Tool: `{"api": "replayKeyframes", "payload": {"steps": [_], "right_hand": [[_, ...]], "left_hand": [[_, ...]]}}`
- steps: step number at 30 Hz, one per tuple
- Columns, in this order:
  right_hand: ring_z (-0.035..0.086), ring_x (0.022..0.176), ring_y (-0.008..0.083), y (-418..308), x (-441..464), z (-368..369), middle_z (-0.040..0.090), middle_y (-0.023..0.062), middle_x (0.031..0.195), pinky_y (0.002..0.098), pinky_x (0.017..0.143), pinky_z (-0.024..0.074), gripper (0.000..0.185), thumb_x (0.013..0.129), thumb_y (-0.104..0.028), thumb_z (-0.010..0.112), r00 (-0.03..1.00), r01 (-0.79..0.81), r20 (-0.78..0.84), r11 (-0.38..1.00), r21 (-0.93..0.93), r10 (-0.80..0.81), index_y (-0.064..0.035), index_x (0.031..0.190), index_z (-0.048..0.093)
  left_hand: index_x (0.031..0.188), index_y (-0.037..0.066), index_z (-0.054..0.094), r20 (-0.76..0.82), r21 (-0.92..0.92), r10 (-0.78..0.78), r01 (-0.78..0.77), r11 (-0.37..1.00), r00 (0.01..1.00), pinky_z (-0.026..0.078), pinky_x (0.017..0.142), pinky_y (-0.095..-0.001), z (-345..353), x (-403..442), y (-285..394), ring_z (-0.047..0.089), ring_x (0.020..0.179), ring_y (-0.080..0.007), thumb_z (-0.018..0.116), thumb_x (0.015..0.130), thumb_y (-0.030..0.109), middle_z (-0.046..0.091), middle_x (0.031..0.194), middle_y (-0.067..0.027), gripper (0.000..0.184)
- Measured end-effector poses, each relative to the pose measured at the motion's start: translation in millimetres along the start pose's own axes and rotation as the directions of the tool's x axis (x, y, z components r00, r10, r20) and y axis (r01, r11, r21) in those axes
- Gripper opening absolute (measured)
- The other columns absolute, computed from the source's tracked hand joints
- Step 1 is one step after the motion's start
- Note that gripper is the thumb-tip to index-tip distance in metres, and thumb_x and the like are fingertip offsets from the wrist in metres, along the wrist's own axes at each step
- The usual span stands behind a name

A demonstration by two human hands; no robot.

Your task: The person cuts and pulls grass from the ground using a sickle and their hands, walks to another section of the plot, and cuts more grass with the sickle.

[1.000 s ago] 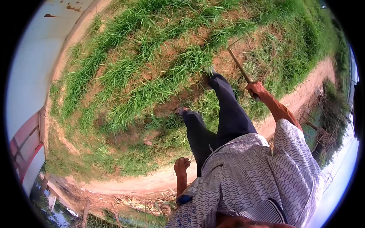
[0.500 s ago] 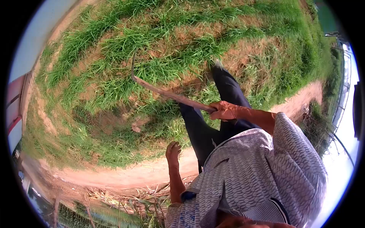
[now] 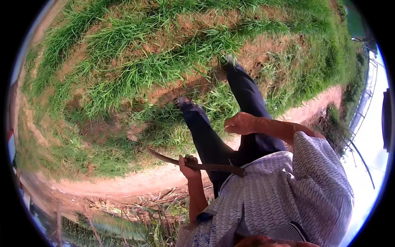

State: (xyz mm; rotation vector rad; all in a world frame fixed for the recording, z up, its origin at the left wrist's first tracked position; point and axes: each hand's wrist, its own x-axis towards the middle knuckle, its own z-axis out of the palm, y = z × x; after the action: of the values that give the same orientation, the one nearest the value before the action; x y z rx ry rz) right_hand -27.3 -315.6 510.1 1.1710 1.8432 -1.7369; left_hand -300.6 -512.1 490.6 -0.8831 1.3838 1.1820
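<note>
My left hand (image 3: 189, 165) is wrapped around the wooden handle of a sickle (image 3: 218, 167). The tool lies crosswise in front of my waist, one end out to the left and the other against my shirt. Its thin metal blade cannot be made out now. Over my right thigh, my right hand (image 3: 240, 123) has its fingers curled in a loose fist, apart from the sickle, and nothing shows in it.
Rows of green grass-like plants (image 3: 152, 72) grow in brown soil beyond my feet. My dark trousers (image 3: 205, 136) stand at their near edge. A bare dirt path (image 3: 123, 187) runs at the left, with dry stalks (image 3: 135, 206) beside it. A wire fence (image 3: 366, 94) is at the far right.
The sickle has passed from my right hand to my left and swung in close to my body. My right hand has closed loosely, and my left foot shows farther forward.
</note>
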Motion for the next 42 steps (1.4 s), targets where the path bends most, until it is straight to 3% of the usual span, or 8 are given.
{"api": "replayKeyframes", "payload": {"steps": [5,17,24,28,31,36,38,42], "right_hand": [[0.061,0.054,0.0133,148,39,-93,0.062,0.0042,0.065,0.0281,0.049,0.0505,0.023,0.085,-0.025,0.052,0.746,-0.489,-0.152,0.689,0.535,0.648,-0.0052,0.085,0.063],[0.065,0.064,0.0128,381,124,-269,0.067,0.0067,0.077,0.026,0.056,0.0537,0.025,0.083,-0.017,0.053,0.568,-0.164,-0.526,0.714,0.681,0.632,-0.0024,0.1,0.065],[0.062,0.055,0.0099,438,206,-309,0.065,0.0013,0.062,0.0259,0.055,0.0531,0.02,0.083,-0.02,0.053,0.657,-0.125,-0.547,0.791,0.6,0.519,-0.0069,0.087,0.067],[0.065,0.06,0.0145,461,242,-320,0.068,0.0039,0.069,0.0297,0.059,0.0533,0.019,0.082,-0.023,0.054,0.738,-0.437,-0.43,0.854,0.284,0.521,-0.0113,0.081,0.069],[0.066,0.076,0.0284,496,263,-321,0.069,0.0079,0.083,0.037,0.073,0.0529,0.024,0.08,-0.031,0.056,0.779,-0.519,-0.547,0.806,-0.285,0.307,-0.0138,0.089,0.07],[0.066,0.068,0.0245,534,262,-328,0.068,0.0089,0.075,0.036,0.066,0.0529,0.03,0.083,-0.037,0.055,0.806,-0.504,-0.504,0.805,-0.311,0.31,-0.0178,0.099,0.071],[0.062,0.055,0.0197,540,261,-325,0.062,0.0064,0.06,0.0329,0.056,0.0516,0.032,0.084,-0.04,0.055,0.788,-0.53,-0.424,0.842,-0.098,0.446,-0.0189,0.1,0.071],[0.055,0.046,0.0124,525,267,-321,0.059,0.0059,0.056,0.0286,0.047,0.0487,0.034,0.083,-0.036,0.061,0.768,-0.631,-0.324,0.739,-0.236,0.552,-0.0173,0.111,0.067]], "left_hand": [[0.07,0.013,0.047,-0.112,0.077,-0.05,0.059,0.995,0.992,0.048,0.053,-0.0301,4,16,-34,0.055,0.06,-0.0161,0.058,0.091,0.034,0.057,0.072,-0.0049,0.032],[0.071,0.014,0.05,-0.12,0.256,0.023,0.009,0.967,0.992,0.04,0.044,-0.0271,84,68,-122,0.049,0.046,-0.0115,0.047,0.097,0.036,0.061,0.067,-0.005,0.034],[0.07,0.013,0.05,-0.077,0.129,0.178,-0.167,0.978,0.981,0.039,0.042,-0.0254,153,102,-164,0.049,0.047,-0.0112,0.048,0.096,0.04,0.057,0.064,-0.0037,0.038],[0.075,0.013,0.044,-0.217,0.123,0.263,-0.241,0.963,0.94,0.034,0.046,-0.0247,187,159,-199,0.039,0.051,-0.0102,0.047,0.095,0.047,0.045,0.063,0.0006,0.039],[0.074,0.014,0.046,-0.312,0.124,0.268,-0.241,0.963,0.912,0.036,0.045,-0.0248,203,217,-231,0.042,0.049,-0.0104,0.049,0.094,0.048,0.048,0.064,0.0008,0.04],[0.08,0.011,0.052,-0.147,0.038,0.146,-0.142,0.989,0.978,0.043,0.051,-0.0285,161,332,-289,0.051,0.055,-0.0127,0.055,0.092,0.039,0.054,0.069,0.0005,0.03],[0.092,0.009,0.055,-0.304,0.082,0.123,-0.103,0.991,0.945,0.046,0.057,-0.03,156,362,-312,0.052,0.06,-0.0132,0.059,0.09,0.032,0.055,0.071,0.0001,0.023],[0.106,0.007,0.056,-0.388,0.141,0.039,0.018,0.99,0.921,0.051,0.061,-0.0332,128,413,-318,0.058,0.065,-0.0162,0.066,0.085,0.025,0.057,0.072,-0.0017,0.029]]}}
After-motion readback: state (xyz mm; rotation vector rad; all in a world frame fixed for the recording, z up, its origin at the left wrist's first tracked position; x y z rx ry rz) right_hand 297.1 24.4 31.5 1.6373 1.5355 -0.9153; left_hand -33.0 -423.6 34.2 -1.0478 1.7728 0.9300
